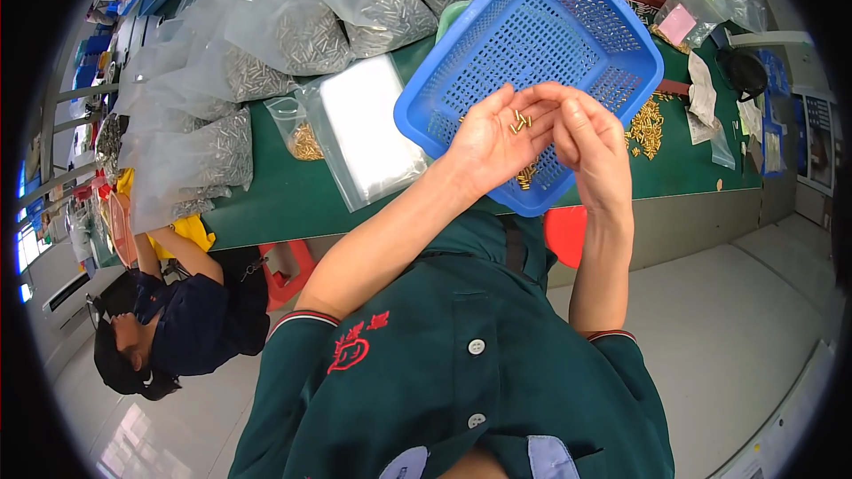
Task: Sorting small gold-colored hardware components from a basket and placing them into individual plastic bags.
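My left hand point(488, 144) is cupped palm up over a blue plastic basket point(524, 40), with several small brass-coloured pins point(520, 122) lying in it. My right hand point(593, 144) is close against its fingertips, thumb and fingers curled together; whatever they pinch, if anything, is hidden. More brass pins point(526, 179) lie in the near corner of the basket, below my hands. To the right of the basket, a loose heap of brass pins point(648, 131) is spread on the green table point(701, 168).
Clear bags of silvery pins point(302, 35) crowd the back left. A stack of flat clear bags point(368, 124) and a small bag of brass pieces point(304, 140) lie left of the basket. A co-worker point(186, 324) sits at left. A red stool point(565, 235) stands under the table.
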A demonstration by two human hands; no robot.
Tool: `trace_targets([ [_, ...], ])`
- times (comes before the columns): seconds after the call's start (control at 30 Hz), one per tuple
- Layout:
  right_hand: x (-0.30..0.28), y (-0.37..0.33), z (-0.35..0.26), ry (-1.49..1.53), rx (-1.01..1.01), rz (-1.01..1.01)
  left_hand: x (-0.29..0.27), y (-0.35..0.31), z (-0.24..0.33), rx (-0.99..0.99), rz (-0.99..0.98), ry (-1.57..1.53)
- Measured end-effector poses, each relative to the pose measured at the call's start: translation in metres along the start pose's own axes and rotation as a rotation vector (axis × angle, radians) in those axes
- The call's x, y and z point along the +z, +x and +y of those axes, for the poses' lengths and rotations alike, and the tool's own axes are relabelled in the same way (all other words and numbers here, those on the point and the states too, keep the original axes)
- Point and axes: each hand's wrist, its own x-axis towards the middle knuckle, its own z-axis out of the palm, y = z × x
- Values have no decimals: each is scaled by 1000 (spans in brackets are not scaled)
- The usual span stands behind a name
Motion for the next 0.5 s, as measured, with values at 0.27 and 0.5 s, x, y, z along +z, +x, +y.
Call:
trace_targets([
  [0.27, -21, 6, 9, 479, -2, 75, 8, -14, 14, -3, -123, -99],
  [0.5, -34, 6, 27, 585, 67, 109, 32, -69, 60, 57, 137, 179],
])
